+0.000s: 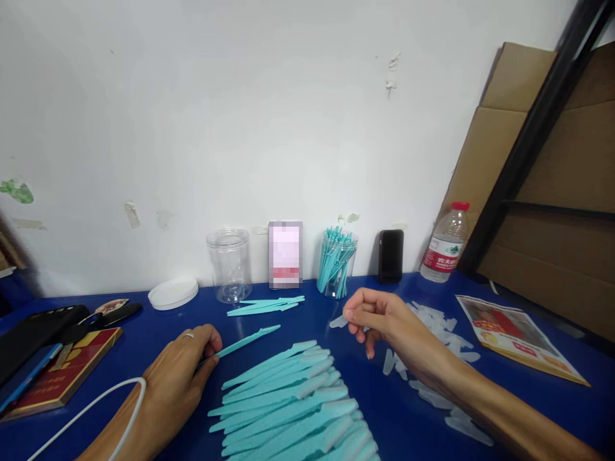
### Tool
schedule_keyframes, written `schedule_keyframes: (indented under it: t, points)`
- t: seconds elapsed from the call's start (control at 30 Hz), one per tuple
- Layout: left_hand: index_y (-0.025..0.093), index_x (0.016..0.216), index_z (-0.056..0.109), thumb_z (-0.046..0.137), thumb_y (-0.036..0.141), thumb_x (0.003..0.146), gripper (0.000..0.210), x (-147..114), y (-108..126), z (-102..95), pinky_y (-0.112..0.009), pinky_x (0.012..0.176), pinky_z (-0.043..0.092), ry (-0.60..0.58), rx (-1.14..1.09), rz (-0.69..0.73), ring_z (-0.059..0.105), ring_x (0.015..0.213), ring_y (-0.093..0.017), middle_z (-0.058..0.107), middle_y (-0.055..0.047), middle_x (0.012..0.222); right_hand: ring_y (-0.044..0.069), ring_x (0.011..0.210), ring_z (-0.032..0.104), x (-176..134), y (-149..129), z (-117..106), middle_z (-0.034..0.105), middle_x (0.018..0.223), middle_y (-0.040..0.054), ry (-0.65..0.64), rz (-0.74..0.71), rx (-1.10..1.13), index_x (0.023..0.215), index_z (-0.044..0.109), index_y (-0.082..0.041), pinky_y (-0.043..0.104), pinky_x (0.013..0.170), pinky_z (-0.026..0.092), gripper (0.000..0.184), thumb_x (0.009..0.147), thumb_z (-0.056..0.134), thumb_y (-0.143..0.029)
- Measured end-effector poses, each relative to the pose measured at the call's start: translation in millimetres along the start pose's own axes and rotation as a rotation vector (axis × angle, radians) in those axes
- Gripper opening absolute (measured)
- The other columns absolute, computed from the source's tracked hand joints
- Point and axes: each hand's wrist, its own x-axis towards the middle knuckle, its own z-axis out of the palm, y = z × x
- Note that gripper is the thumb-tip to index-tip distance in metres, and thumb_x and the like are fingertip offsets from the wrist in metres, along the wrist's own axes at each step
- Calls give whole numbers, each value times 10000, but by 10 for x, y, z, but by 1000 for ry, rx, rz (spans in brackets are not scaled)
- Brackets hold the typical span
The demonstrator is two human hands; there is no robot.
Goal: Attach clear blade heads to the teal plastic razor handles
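My left hand is closed on the handle of a turquoise eyebrow razor, whose blade end points up and to the right. Between thumb and fingertips, my right hand pinches a small translucent blade cap, held a short way right of the razor and apart from it. In front of and between both hands lies a heap of turquoise razors with pale caps over their ends. Loose translucent caps are scattered beneath and beyond my right forearm. A few more razors lie behind, near the jar.
Along the wall stand a clear jar, a blurred card, a jar of turquoise razors, a black device and a water bottle. A white lid lies left. A white cable crosses my left wrist.
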Motion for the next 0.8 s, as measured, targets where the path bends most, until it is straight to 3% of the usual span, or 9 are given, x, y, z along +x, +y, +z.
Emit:
schedule_keyframes:
  t: [0.17,0.37,0.67,0.8]
  points:
    - [246,920,641,446,365,916,228,54,48,-76,-282,618,512,4,-46,26,660,664,-190,647,7,739,142,621,579,-16,-2,-1,653,700,23,-2,-4,59,766,627,-173,215,449,494,239,752,771,-363]
    - [266,926,607,529,430,925,181,-22,333,-212,-188,642,511,118,-258,33,653,712,-144,653,42,801,159,671,633,-66,-22,48,710,774,61,1,-16,102,867,682,-151,227,495,517,225,751,773,-322]
    - [310,992,596,514,345,968,92,-237,502,-168,-132,700,484,-38,-370,58,633,774,-119,623,60,857,162,627,642,-135,3,162,727,766,58,-74,-51,106,855,649,-166,234,464,511,244,756,773,-351]
    - [307,988,604,526,347,962,91,-220,541,-217,-147,694,493,-40,-378,42,637,780,-134,634,50,867,154,623,641,-138,18,166,731,769,59,-84,-45,105,856,646,-166,220,461,503,226,770,765,-338]
